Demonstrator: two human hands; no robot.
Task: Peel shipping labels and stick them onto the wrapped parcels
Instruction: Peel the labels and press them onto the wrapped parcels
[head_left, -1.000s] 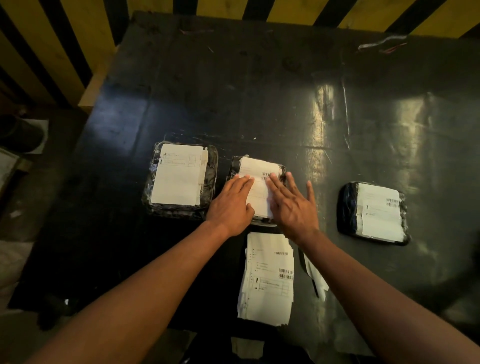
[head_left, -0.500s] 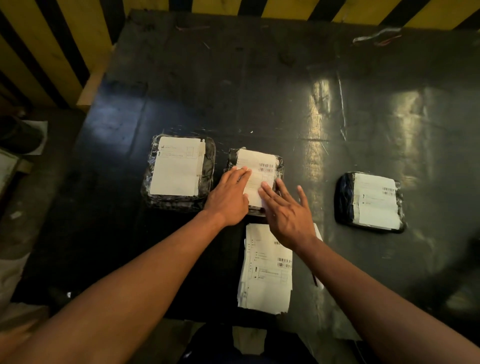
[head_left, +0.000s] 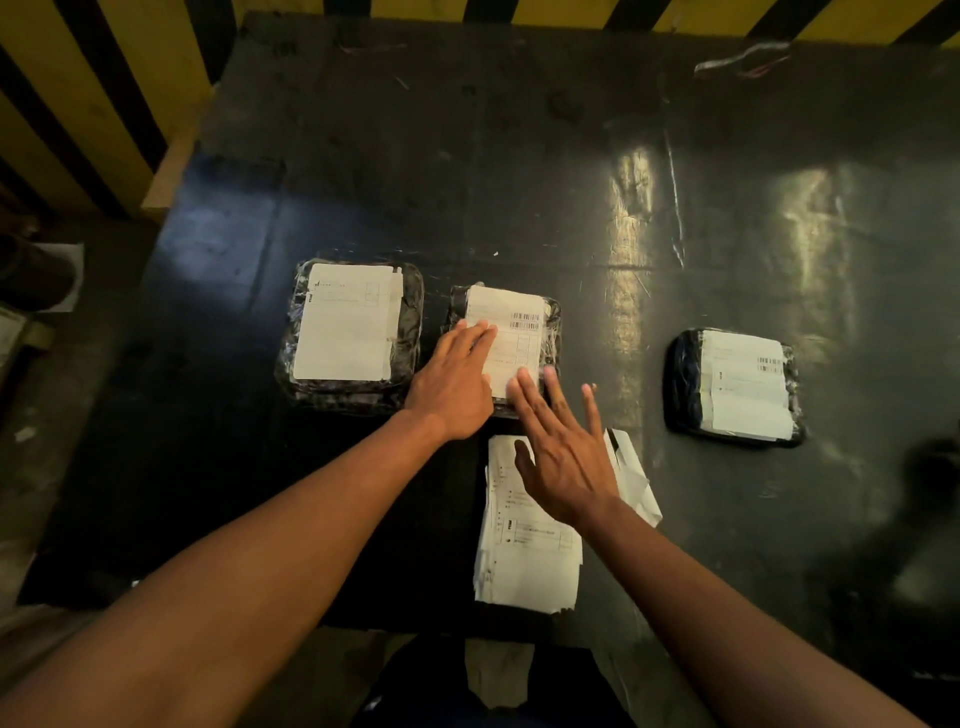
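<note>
A dark, shiny table (head_left: 519, 156) fills most of the view, and behind it stands a wall with yellow and black stripes (head_left: 78, 104). On the table lie 3 wrapped parcels, each with a white label on top: the left parcel (head_left: 350, 332), the middle parcel (head_left: 550, 332) and the right parcel (head_left: 735, 387), which lies well apart from the other 2. Near the person, just below the middle parcel, is a stack of labels (head_left: 524, 561). The left hand (head_left: 452, 387) presses flat on the label (head_left: 506, 312) of the middle parcel with straight fingers. The right hand (head_left: 563, 452) is above the stack, fingers spread and released, its fingertips at the parcel's near edge.
</note>
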